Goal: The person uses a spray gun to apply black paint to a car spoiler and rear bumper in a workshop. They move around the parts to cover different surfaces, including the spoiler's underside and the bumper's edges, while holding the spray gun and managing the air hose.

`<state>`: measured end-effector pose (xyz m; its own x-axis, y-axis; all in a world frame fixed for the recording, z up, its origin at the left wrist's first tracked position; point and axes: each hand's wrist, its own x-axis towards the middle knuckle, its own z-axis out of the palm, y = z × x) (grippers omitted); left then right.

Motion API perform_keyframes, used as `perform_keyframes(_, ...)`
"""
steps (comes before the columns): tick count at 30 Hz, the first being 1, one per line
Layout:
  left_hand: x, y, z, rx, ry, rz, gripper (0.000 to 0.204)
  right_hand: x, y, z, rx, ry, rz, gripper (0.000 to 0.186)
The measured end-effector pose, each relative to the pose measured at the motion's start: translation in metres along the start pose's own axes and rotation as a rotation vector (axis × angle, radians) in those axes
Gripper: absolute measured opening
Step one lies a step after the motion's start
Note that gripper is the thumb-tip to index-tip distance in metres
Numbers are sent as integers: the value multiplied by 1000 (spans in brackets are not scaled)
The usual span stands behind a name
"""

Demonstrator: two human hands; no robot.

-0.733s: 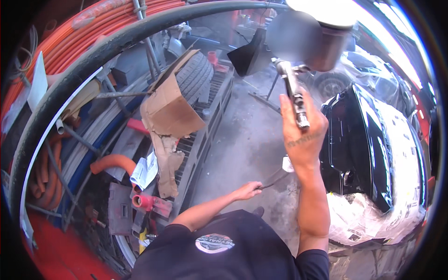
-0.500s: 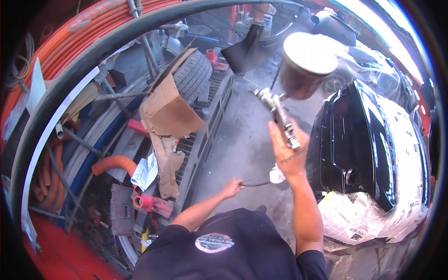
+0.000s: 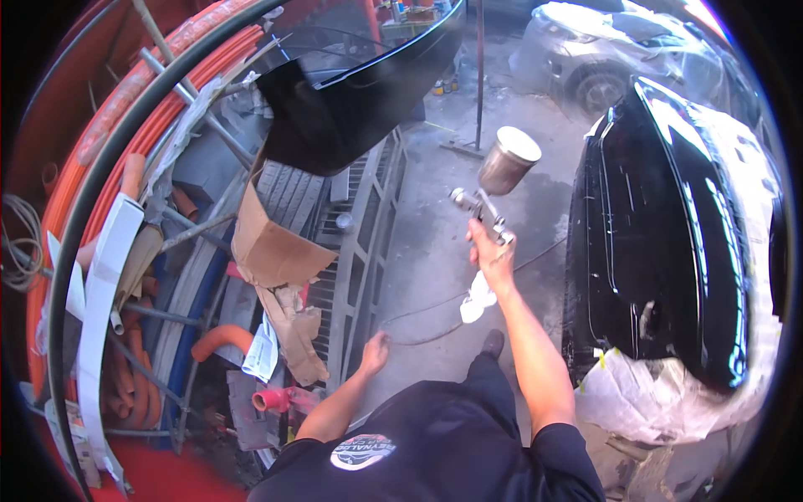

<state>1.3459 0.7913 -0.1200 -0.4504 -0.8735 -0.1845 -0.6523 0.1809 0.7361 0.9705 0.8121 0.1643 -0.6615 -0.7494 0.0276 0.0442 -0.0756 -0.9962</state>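
My right hand (image 3: pixel 495 259) is closed around the handle of a metal spray gun (image 3: pixel 478 209). A silver paint cup (image 3: pixel 506 163) with a white lid tops the gun, tilted to the right. Below this hand hangs a crumpled white cloth or paper (image 3: pixel 477 299). Lower down on the left, my left hand (image 3: pixel 375 355) is closed on a thin dark hose (image 3: pixel 427 336), which runs toward the white piece. To the right of the gun, apart from it, stands a glossy black car body panel (image 3: pixel 661 243). Another black curved panel, like a bumper (image 3: pixel 351 109), hangs ahead on the left.
Masking sheet (image 3: pixel 644 397) borders the black panel. At left are a cardboard piece (image 3: pixel 276 238), a slatted rack (image 3: pixel 355 259), orange pipes (image 3: pixel 222 339) and metal bars. A stand pole (image 3: pixel 479 84) rises ahead, and a plastic-covered car (image 3: pixel 602 63) is behind. Hose crosses the grey floor (image 3: pixel 435 284).
The spray gun has moved lower and farther from the camera, still in my right hand. My left hand sits lower and more to the left. The black bumper-like panel shows much more fully.
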Motion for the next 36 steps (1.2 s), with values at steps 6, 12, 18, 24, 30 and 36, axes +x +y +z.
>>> perform_keyframes(6,70,86,11,-88,84,-179,25,161,36,-48,60,185,-119,36)
perform_keyframes(12,109,105,16,-58,144,-359,15,194,68,-58,298,20,15,33)
perform_keyframes(18,136,100,10,179,298,-161,23,173,109,-45,333,-425,-219,30)
perform_keyframes(24,211,113,28,226,243,-116,28,219,134,-42,182,-488,-333,34)
perform_keyframes(30,299,126,49,288,311,-9,22,332,164,-46,148,-280,-171,23)
perform_keyframes(36,373,140,72,306,269,-85,23,481,194,-33,335,142,-312,26)
